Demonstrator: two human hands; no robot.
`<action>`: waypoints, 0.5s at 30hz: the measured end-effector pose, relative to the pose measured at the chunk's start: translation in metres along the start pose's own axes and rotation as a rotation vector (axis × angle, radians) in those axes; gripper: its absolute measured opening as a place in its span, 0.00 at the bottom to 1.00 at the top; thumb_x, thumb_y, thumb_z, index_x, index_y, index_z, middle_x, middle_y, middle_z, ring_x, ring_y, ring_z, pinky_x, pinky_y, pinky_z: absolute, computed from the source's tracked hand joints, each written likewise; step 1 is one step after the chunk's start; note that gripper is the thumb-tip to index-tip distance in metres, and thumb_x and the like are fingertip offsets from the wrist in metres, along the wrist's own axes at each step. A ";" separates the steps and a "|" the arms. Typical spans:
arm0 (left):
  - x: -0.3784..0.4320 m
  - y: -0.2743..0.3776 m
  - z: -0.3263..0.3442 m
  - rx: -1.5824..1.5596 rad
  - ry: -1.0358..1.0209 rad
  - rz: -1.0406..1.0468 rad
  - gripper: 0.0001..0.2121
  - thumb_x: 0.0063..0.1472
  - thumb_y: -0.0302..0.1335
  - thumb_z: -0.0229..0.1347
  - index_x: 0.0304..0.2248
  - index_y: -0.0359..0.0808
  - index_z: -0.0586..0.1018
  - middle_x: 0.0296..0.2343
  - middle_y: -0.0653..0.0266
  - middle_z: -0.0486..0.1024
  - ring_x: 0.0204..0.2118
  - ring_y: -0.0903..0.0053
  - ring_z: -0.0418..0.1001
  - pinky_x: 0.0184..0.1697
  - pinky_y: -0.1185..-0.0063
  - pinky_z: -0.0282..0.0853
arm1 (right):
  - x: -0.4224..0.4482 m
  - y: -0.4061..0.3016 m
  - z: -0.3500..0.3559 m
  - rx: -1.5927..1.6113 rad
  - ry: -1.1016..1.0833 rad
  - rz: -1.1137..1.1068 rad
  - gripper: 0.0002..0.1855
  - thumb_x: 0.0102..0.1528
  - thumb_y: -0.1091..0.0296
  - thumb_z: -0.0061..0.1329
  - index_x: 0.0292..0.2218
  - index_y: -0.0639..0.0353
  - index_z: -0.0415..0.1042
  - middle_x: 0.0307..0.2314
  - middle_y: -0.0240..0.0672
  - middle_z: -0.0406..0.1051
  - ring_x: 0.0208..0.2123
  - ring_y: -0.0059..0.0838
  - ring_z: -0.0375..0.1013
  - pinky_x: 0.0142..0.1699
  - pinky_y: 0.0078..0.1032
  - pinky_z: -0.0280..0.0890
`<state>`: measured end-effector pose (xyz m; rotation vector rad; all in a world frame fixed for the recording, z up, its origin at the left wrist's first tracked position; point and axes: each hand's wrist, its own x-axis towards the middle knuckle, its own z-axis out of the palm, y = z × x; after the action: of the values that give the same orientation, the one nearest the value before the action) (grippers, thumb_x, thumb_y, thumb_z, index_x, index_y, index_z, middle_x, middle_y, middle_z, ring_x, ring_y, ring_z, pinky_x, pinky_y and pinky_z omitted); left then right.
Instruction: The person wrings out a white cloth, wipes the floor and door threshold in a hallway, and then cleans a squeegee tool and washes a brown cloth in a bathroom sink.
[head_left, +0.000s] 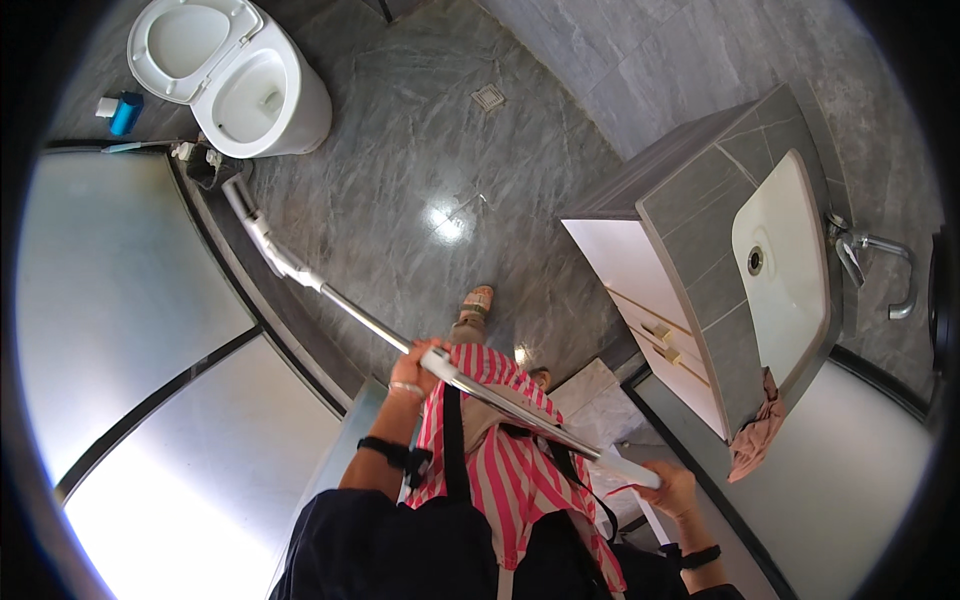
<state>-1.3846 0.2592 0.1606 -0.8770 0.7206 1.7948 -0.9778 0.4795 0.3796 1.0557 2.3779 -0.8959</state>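
Observation:
A long-handled floor-cleaning tool, probably a mop (517, 411), runs diagonally across my body, with a shiny metal pole and white plastic fittings. My left hand (418, 366) is closed around the pole beside its white collar. The white grip at the lower right end is in my right hand (666, 486), where a red strip, perhaps a cord, shows by the fingers. At the upper left, the jointed white neck leads to a narrow grey head (238, 196). That head is close to a dark waste bin (210, 169); whether they touch I cannot tell.
A white toilet (259, 97) with raised lid stands upper left, a blue bottle (126, 114) beside it. To the right is a vanity (686, 247) with a sink (784, 277) and a hanging brown cloth (759, 435). Frosted panels (127, 247) border the left. A drain (487, 97) sits in the floor.

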 end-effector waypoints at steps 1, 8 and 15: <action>-0.012 -0.011 0.000 0.088 -0.119 -0.022 0.01 0.51 0.25 0.50 0.26 0.40 0.70 0.31 0.54 0.71 0.36 0.60 0.69 0.38 0.60 0.66 | -0.006 0.013 -0.002 -0.058 0.020 0.002 0.20 0.34 0.58 0.58 0.32 0.51 0.72 0.22 0.34 0.71 0.25 0.38 0.71 0.29 0.29 0.66; -0.086 0.016 0.011 0.112 -0.140 0.078 0.12 0.54 0.36 0.50 0.31 0.34 0.72 0.32 0.53 0.72 0.37 0.63 0.70 0.45 0.66 0.65 | -0.118 0.135 0.023 -0.186 0.153 0.176 0.13 0.29 0.63 0.55 0.17 0.53 0.64 0.16 0.37 0.64 0.22 0.42 0.64 0.27 0.33 0.59; -0.147 -0.107 0.064 0.371 -0.349 0.026 0.05 0.56 0.25 0.49 0.31 0.32 0.70 0.32 0.48 0.72 0.37 0.59 0.71 0.44 0.66 0.67 | -0.214 0.247 0.049 -0.207 0.298 0.379 0.14 0.29 0.58 0.57 0.18 0.53 0.68 0.21 0.37 0.68 0.29 0.40 0.67 0.36 0.33 0.60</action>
<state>-1.2609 0.2728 0.3086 -0.3007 0.8011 1.7025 -0.6486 0.4627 0.3684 1.5695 2.3124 -0.3716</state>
